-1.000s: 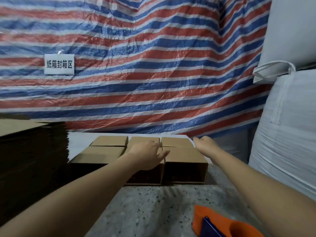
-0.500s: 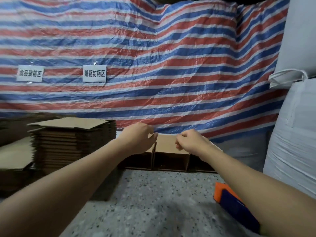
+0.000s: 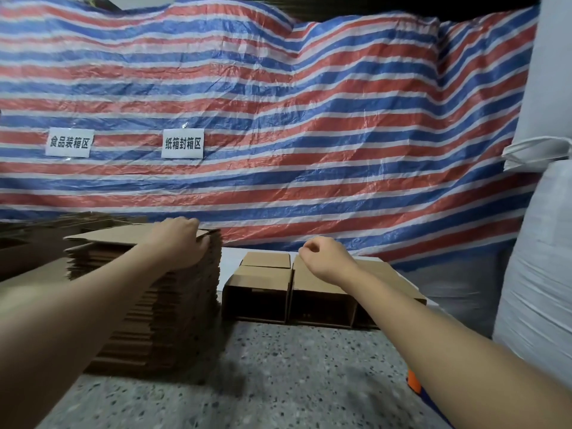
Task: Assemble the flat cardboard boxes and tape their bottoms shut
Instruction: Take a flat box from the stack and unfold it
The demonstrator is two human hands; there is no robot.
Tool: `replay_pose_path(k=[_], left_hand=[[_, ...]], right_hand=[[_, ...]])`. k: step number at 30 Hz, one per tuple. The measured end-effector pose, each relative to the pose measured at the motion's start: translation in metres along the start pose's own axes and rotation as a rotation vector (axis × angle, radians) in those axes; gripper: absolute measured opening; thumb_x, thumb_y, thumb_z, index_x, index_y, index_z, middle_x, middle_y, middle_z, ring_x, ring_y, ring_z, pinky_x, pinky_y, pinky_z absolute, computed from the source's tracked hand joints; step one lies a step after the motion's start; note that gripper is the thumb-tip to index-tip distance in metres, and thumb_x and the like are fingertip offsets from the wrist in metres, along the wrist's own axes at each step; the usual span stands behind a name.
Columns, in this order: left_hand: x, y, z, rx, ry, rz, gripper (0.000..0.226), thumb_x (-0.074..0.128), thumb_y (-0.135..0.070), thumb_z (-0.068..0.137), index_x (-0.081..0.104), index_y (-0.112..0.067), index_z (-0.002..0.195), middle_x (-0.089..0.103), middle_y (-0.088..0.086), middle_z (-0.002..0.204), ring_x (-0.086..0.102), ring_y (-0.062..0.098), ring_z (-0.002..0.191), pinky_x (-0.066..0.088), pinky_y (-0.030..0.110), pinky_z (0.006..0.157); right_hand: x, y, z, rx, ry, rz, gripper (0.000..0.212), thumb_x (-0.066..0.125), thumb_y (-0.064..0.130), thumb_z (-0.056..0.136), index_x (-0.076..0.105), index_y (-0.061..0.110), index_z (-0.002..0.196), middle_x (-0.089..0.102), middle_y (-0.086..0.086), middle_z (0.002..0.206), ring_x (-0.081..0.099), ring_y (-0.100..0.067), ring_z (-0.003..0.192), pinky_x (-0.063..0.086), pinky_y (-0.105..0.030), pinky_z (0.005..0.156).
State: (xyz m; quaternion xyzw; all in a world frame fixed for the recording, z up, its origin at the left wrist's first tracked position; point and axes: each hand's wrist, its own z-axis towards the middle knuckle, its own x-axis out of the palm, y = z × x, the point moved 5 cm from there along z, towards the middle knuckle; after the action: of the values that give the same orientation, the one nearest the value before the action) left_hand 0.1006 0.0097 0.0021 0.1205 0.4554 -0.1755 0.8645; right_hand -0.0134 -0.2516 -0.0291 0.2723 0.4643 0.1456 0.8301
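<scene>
tarp (image 3: pixel 309 125): red, white and blue striped sheet hung behind everything, filling the back of the view.
sacks (image 3: pixel 538 243): big white woven bags stood right of the stack, beyond the assembled boxes.
floor (image 3: pixel 247 382): grey speckled surface; the stack sat directly on it.
stack (image 3: pixel 173 311): tall pile of flat cardboard boxes, left of centre. Landmark for the rest.
assembled boxes (image 3: pixel 257 292): several made-up cartons in rows just right of the stack, front ones lying with open sides facing the camera. Apart from the stack, narrow gap between.
more cardboard (image 3: pixel 28 252): blurred brown piles left of and behind the stack; could not tell what kind.
labels (image 3: pixel 182 143): two white signs with black characters taped to the tarp, above the stack.
left hand (image 3: pixel 179 246): lay on the stack's top right corner, fingers curled over the edge of the top flat sheet, gripping it.
right hand (image 3: pixel 325 258): hovered right of the stack, over the assembled boxes, fingers curled in loosely, nothing in it.
tape dispenser (image 3: pixel 414 380): orange sliver low and far right of the stack, mostly hidden behind the right forearm.
</scene>
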Motion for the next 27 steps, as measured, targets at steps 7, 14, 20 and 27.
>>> replay_pose_path(k=[7,14,20,27], left_hand=[[0.028,0.014,-0.015,-0.091,0.069,-0.02,0.033,0.044,-0.043,0.098,0.058,-0.013,0.106,0.062,0.006,0.102,0.059,0.024,0.091,0.051,0.036,0.078],[0.027,0.013,-0.029,-0.057,-0.01,0.153,0.025,0.045,-0.036,0.098,0.058,-0.02,0.111,0.065,0.001,0.106,0.06,0.021,0.099,0.048,0.034,0.083],[0.019,0.003,-0.037,-0.024,-0.114,0.114,0.026,0.049,-0.042,0.098,0.061,-0.021,0.108,0.068,0.0,0.106,0.061,0.021,0.1,0.046,0.035,0.089],[0.018,-0.001,-0.045,0.034,-0.152,0.098,0.022,0.047,-0.032,0.099,0.067,-0.024,0.106,0.069,-0.004,0.106,0.059,0.022,0.101,0.044,0.035,0.089]], right_hand=[[0.011,0.003,0.0,-0.017,0.042,0.0,0.022,0.051,0.034,0.1,0.062,0.018,0.112,0.06,0.003,0.11,0.055,-0.014,0.096,0.04,-0.028,0.079],[0.021,0.001,-0.007,-0.023,0.06,-0.092,0.029,0.048,0.038,0.1,0.065,0.016,0.111,0.061,0.006,0.098,0.046,0.001,0.07,0.03,-0.019,0.055],[0.024,0.002,-0.012,-0.024,0.074,-0.097,0.032,0.05,0.033,0.098,0.067,0.011,0.113,0.069,-0.006,0.11,0.06,-0.015,0.086,0.035,-0.019,0.058],[0.028,0.0,-0.015,-0.024,0.103,-0.08,0.029,0.048,0.033,0.1,0.066,0.012,0.107,0.067,-0.002,0.1,0.052,-0.008,0.074,0.037,-0.023,0.057]])
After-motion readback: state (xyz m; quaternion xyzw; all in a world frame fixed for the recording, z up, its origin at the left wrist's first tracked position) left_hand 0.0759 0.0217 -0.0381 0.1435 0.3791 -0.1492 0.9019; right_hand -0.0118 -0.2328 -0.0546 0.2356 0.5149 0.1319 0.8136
